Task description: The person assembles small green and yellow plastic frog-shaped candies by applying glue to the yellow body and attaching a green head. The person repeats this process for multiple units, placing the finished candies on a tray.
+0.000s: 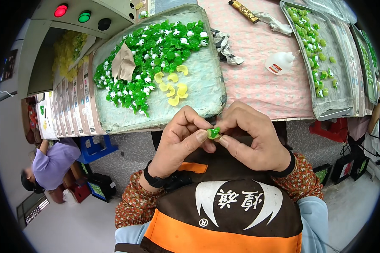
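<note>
Between my two hands, just off the table's front edge, is a small green plastic frog piece (pixel 214 133) with a pale yellow-green part on its lower side. My left hand (pixel 182 137) pinches it with thumb and fingers from the left. From the right, my right hand (pixel 254 135) pinches it too, so fingertips partly hide it. Ahead on the left lies a cloth-lined tray (pixel 198 105) heaped with green frog pieces (pixel 133 95), many with white eyes. Several loose yellow curved pieces (pixel 172 77) and a brown scrap (pixel 123 63) lie in it.
A white squeeze bottle (pixel 280 63) stands on the pink cloth (pixel 257 90). A right-hand tray (pixel 340 90) holds assembled green pieces. Crumpled wrappings (pixel 228 48) lie by the left tray. A machine box with lights (pixel 78 27) stands far left; a person in purple (pixel 57 162) sits beyond.
</note>
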The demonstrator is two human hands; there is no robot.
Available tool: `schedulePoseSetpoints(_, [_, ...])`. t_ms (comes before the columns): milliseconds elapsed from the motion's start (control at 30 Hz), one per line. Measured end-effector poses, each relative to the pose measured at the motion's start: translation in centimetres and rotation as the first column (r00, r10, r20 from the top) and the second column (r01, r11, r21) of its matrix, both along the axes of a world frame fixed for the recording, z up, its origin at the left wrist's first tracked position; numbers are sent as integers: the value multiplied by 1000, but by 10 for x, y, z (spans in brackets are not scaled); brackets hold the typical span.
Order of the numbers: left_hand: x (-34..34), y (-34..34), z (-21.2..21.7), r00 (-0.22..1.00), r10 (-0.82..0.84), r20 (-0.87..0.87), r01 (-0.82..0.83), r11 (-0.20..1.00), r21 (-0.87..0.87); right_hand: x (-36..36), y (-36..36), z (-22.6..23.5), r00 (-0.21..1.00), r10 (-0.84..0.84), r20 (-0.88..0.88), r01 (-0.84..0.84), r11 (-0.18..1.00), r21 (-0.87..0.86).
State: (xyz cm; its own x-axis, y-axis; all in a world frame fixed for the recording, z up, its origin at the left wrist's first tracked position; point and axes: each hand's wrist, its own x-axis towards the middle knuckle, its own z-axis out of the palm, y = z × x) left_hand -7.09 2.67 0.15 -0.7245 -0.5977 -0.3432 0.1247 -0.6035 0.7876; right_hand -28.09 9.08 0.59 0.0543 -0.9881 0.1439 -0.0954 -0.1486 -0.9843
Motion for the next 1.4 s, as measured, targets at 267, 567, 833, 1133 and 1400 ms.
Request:
schedulePoseSetpoints(267, [-5, 1, 6, 997, 1, 72, 3, 999, -50, 0, 0, -4, 982, -45, -182, 25, 993, -115])
schedulePoseSetpoints(567, [-3, 3, 6, 997, 8, 73, -4, 999, -53, 9, 0, 5, 990, -80, -118, 79, 997, -12])
schedulePoseSetpoints(833, [0, 3, 1, 999, 20, 36, -19, 999, -38, 13, 0, 1, 993, -82, -79, 82, 997, -3])
schedulePoseSetpoints(1133, [4, 9, -5, 999, 48, -2, -47, 973, -227, 18, 0, 5, 974, -149, -169, 127, 983, -136])
schedulePoseSetpoints(1400, [7, 9, -6, 999, 45, 3, -42, 953, -301, 24, 1, 7, 955, -204, -215, 151, 959, -242])
